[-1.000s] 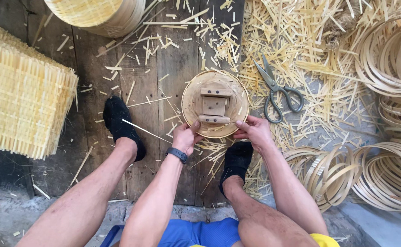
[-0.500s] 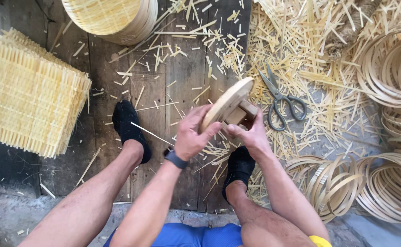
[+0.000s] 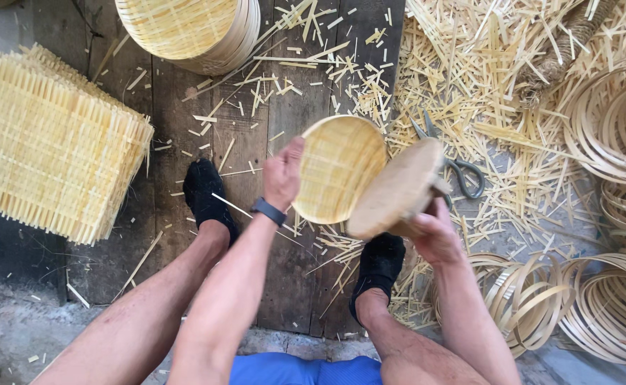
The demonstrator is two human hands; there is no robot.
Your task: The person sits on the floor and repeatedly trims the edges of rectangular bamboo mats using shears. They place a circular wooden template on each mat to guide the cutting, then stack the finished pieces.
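I have just pulled the woven bamboo tray [image 3: 338,168] off the round wooden mould [image 3: 397,190], so the shaping looks done. My left hand [image 3: 283,173] grips the tray's near-left rim, held above the plank floor [image 3: 184,114]; my right hand [image 3: 434,229] clasps the mould beneath. The tray is shallow, pale and evenly woven.

A bamboo-weaving workshop, worked from the floor. Dark, worn wooden floor planks [image 3: 284,107] strewn with pale bamboo splinters and offcuts [image 3: 470,78]. Stack of square woven bamboo mats [image 3: 49,142] at one side, stack of finished round woven trays [image 3: 184,28] above. Heaps of coiled bamboo hoops [image 3: 612,128] opposite. Metal scissors [image 3: 455,167] lying among the scraps.
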